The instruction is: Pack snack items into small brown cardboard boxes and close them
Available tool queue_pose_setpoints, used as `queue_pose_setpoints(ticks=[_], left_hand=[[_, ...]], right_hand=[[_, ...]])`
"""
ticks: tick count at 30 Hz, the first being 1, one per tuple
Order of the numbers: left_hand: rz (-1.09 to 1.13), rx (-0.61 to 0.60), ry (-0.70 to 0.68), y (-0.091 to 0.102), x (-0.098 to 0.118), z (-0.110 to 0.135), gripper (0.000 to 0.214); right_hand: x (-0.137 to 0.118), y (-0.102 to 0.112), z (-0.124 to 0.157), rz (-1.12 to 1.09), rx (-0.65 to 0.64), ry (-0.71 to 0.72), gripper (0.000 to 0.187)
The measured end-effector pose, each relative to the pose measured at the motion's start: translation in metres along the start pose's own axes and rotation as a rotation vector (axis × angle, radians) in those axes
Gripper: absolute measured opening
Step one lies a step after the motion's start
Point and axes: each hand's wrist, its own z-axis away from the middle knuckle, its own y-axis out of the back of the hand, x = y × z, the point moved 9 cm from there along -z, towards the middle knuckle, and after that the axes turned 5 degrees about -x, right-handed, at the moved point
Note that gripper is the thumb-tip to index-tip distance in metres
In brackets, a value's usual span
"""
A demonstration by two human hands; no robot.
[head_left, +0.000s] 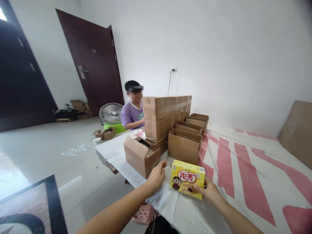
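Note:
A yellow snack box [186, 178] with a cartoon figure and red Chinese lettering stands tilted over the near part of the table. My right hand [209, 191] grips its right end, thumb on the front face. To the left of the box, my left hand [158, 174] is apart from it, holding nothing, its fingers partly bent and not closed. Just beyond my left hand sits a cardboard carton [140, 157] with its flaps up and something dark inside. Behind the snack box, several upright cartons [184, 148] with open tops stand in a row.
Taped cartons [168, 109] are stacked on the table, which has a white and red cloth [246, 175]. A person in a purple shirt [131, 115] sits behind the stack. A fan [112, 113] and small boxes [105, 133] are on the floor at left.

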Motion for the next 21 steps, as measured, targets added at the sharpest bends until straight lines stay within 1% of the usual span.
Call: queue_pose_setpoints(ticks=[1, 2, 3, 5, 6, 7, 8, 9, 10, 11, 12, 13, 14, 17, 21], left_hand=[[-0.017, 0.005, -0.033, 0.011, 0.003, 0.014, 0.035], [-0.054, 0.016, -0.094, 0.023, 0.01, 0.026, 0.032], [-0.12, 0.042, -0.184, 0.036, 0.019, 0.037, 0.029], [-0.28, 0.153, -0.35, 0.07, 0.037, 0.051, 0.024], [-0.363, 0.234, -0.396, 0.091, 0.043, 0.052, 0.024], [-0.437, 0.323, -0.398, 0.113, 0.046, 0.048, 0.025], [-0.506, 0.411, -0.368, 0.137, 0.048, 0.041, 0.027], [-0.575, 0.458, -0.308, 0.158, 0.046, 0.028, 0.031], [-0.635, 0.467, -0.239, 0.176, 0.043, 0.013, 0.035], [-0.691, 0.424, -0.176, 0.189, 0.038, -0.005, 0.038], [-0.734, 0.341, -0.116, 0.197, 0.031, -0.024, 0.039], [-0.766, 0.236, -0.055, 0.2, 0.021, -0.041, 0.041], [-0.781, 0.162, 0.0, 0.202, 0.011, -0.055, 0.043], [-0.765, 0.082, 0.069, 0.204, -0.011, -0.08, 0.045], [-0.727, 0.016, 0.115, 0.194, -0.034, -0.092, 0.049]], right_hand=[[-0.005, -0.001, -0.015, 0.044, 0.037, 0.005, 0.049], [-0.009, -0.004, -0.029, 0.087, 0.073, 0.008, 0.048], [-0.013, -0.006, -0.042, 0.12, 0.108, 0.007, 0.048], [-0.017, -0.014, -0.063, 0.149, 0.17, -0.012, 0.049], [-0.017, -0.017, -0.07, 0.155, 0.197, -0.023, 0.051], [-0.017, -0.02, -0.075, 0.165, 0.228, -0.032, 0.052], [-0.016, -0.022, -0.078, 0.175, 0.256, -0.036, 0.054], [-0.014, -0.024, -0.079, 0.184, 0.278, -0.038, 0.055], [-0.013, -0.025, -0.08, 0.19, 0.291, -0.037, 0.055], [-0.011, -0.026, -0.079, 0.195, 0.299, -0.037, 0.054], [-0.01, -0.027, -0.078, 0.2, 0.303, -0.039, 0.053], [-0.008, -0.028, -0.077, 0.204, 0.304, -0.039, 0.051], [-0.008, -0.027, -0.076, 0.208, 0.304, -0.038, 0.049], [-0.01, -0.025, -0.072, 0.223, 0.311, -0.018, 0.042], [-0.018, -0.02, -0.065, 0.224, 0.317, 0.017, 0.033]])
